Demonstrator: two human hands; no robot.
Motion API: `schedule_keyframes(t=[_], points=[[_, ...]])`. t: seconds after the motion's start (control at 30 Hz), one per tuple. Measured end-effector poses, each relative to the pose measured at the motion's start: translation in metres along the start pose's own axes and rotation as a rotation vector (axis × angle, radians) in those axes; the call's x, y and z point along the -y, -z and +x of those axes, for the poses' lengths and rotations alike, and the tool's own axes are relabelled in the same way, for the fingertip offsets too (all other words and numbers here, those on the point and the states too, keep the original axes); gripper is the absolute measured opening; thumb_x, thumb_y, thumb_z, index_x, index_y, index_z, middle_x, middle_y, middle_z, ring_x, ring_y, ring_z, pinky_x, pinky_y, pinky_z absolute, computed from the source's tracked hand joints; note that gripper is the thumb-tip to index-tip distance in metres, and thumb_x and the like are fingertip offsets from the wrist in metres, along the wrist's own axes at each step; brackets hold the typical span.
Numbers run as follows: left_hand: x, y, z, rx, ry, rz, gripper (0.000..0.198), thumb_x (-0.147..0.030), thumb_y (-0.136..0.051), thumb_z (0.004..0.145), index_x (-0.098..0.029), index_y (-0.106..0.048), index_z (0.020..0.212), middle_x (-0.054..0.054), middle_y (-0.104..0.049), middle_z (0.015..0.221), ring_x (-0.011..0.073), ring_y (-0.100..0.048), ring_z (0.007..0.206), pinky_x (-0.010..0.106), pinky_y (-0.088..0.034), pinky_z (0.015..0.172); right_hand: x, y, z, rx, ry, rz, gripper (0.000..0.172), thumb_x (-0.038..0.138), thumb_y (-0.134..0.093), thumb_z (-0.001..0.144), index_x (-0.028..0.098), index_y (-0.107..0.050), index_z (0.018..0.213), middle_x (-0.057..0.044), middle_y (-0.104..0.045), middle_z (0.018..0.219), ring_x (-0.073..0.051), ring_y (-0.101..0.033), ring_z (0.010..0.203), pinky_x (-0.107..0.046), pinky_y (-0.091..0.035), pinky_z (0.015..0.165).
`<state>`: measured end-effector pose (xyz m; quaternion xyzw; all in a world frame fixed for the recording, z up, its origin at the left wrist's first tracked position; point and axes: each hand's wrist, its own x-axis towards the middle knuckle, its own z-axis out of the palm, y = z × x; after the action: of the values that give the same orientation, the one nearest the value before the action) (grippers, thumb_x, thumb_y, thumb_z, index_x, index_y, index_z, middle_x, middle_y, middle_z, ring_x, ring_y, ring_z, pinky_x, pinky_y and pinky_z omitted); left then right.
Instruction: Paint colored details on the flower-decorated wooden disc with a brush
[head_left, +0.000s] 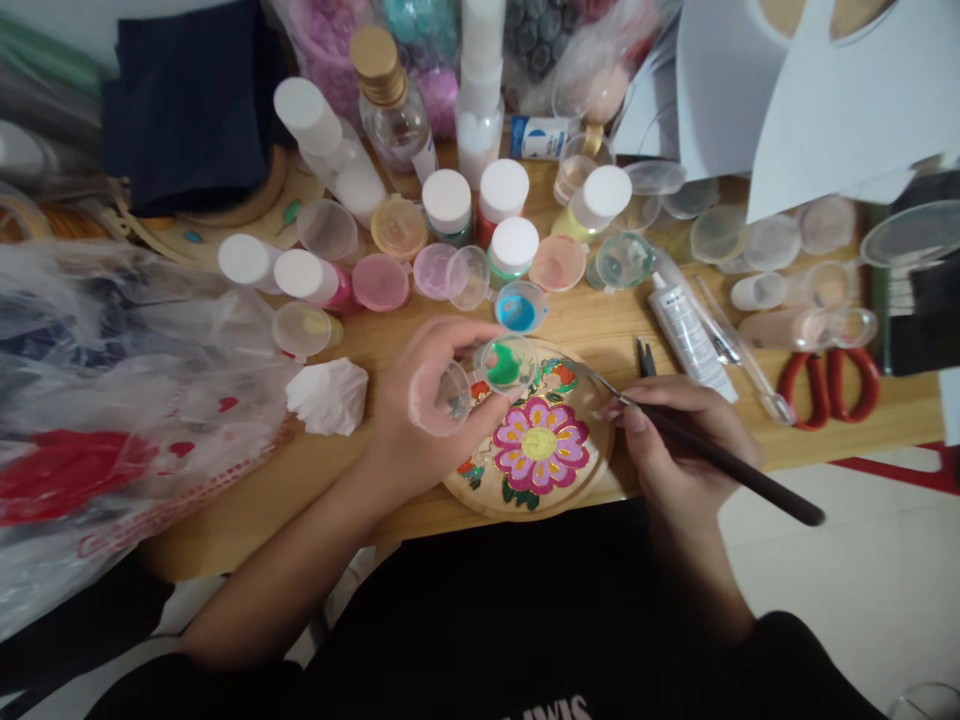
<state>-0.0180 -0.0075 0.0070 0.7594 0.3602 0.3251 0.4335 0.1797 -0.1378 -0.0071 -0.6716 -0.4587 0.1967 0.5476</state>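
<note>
My left hand [397,430] is closed around a small clear plastic cup [506,362] with green paint inside. Its round clear lid [440,398] hangs open beside my fingers. Below the cup lies a round wooden plaque [592,475], partly covered by my left hand. A pink and magenta flower [541,443] with a yellow centre and gold outlines is painted on it, with green leaves around. In a pen-like grip, my right hand [679,455] holds a slim tool [739,463] with a dark handle. Its thin metal end points over the plaque's upper right, close to the cup.
Behind the plaque stand several paint pots, among them an open cup of blue paint [520,307]. To the right are a white tube [686,335] and red-handled scissors [829,388]. Crumpled tissue [328,396] and a plastic bag [150,400] lie left. The table's front edge is near my body.
</note>
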Motion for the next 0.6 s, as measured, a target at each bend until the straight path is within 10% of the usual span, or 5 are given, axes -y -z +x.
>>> schedule_keyframes(t=[0.6], points=[[-0.0003, -0.0003, 0.0012, -0.005, -0.020, 0.029, 0.040, -0.013, -0.080, 0.081, -0.028, -0.064, 0.115, 0.001, -0.073, 0.109, 0.0176, -0.073, 0.097, 0.035, -0.064, 0.083, -0.0047, -0.0004, -0.0034, -0.072, -0.019, 0.086, 0.010, 0.025, -0.078, 0.088, 0.028, -0.075, 0.097, 0.001, -0.074, 0.083, -0.014, -0.069, 0.065, -0.031, -0.059, 0.059]])
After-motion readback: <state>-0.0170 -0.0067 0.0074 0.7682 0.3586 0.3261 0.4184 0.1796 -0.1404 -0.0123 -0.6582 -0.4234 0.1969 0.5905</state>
